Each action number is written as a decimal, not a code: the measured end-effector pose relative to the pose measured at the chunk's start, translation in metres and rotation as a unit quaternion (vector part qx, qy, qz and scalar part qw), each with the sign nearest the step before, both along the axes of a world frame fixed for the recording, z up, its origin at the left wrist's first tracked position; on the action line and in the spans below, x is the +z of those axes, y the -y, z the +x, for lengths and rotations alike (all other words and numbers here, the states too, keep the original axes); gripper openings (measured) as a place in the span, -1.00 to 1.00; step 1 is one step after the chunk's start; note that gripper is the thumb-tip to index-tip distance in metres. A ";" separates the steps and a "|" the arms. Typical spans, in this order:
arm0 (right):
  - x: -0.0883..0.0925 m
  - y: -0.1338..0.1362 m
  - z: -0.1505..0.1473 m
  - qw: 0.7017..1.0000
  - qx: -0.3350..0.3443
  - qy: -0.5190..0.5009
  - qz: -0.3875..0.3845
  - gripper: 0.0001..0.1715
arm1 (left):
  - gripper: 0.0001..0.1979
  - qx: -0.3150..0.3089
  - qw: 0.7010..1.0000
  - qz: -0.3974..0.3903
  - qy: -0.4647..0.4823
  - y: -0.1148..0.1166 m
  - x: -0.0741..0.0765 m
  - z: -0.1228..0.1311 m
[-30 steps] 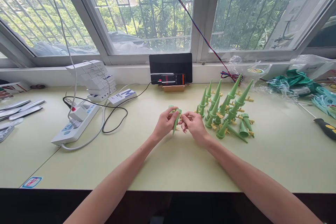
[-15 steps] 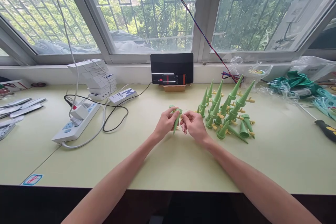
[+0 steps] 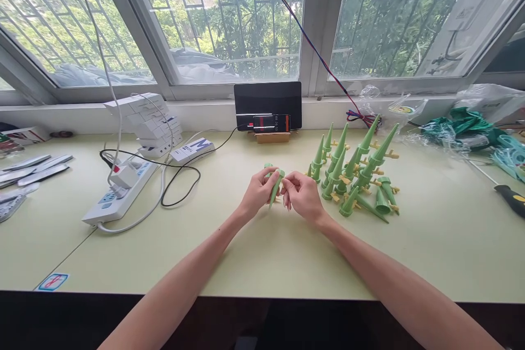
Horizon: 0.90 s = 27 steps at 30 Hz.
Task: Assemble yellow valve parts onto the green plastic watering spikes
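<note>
My left hand [image 3: 259, 191] is closed round a green watering spike [image 3: 275, 191], a plastic cone with its point tilted down toward me. Close against its upper right side, my right hand [image 3: 301, 194] pinches with thumb and fingertips; whatever lies between them is hidden. Part of another green piece [image 3: 268, 165] shows just behind my left fingers. To the right of my hands, several green spikes [image 3: 363, 167] with yellow side valves [image 3: 391, 154] stand points up in a cluster. A few others [image 3: 383, 199] lie or lean at its near right edge.
A power strip [image 3: 118, 197] with plugs and looping cables lies left, beside white boxes [image 3: 150, 120]. A phone [image 3: 271, 123] leans against a dark tablet [image 3: 266, 95] at the back. Far right are a screwdriver [image 3: 511, 198] and green plastic wrapping [image 3: 467, 128].
The spike's point has shifted very slightly to the left in my left hand. Both hands otherwise keep nearly the same place and hold, and the cluster stands as before.
</note>
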State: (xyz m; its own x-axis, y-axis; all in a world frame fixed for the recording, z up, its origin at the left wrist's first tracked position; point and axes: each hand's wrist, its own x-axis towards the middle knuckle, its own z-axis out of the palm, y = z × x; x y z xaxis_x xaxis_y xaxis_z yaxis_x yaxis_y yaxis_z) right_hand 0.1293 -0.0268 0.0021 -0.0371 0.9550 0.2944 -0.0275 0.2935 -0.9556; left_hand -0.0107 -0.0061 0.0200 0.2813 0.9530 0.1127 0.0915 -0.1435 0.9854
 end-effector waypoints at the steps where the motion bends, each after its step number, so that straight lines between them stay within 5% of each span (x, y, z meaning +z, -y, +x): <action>1: 0.000 -0.001 0.000 1.000 0.005 -0.016 -0.010 -0.62 | -0.58 0.004 1.000 -0.002 0.001 0.000 0.000 0.000; 8: 0.002 -0.002 0.000 0.994 0.025 -0.080 -0.073 -0.58 | -0.54 0.015 1.000 0.000 -0.009 0.001 0.002 0.001; 27: 0.002 -0.004 0.001 0.993 0.019 -0.071 -0.091 -0.58 | -0.56 0.009 1.000 0.001 0.004 -0.002 -0.004 0.000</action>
State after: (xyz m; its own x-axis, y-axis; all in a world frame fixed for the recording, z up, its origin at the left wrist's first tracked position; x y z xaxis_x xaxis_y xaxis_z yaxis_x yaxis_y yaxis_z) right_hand 0.1302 -0.0227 0.0045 -0.0443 0.9916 0.1212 -0.1740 0.1118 -0.9784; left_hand -0.0108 -0.0044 0.0160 0.2632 0.9577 0.1159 0.0868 -0.1431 0.9859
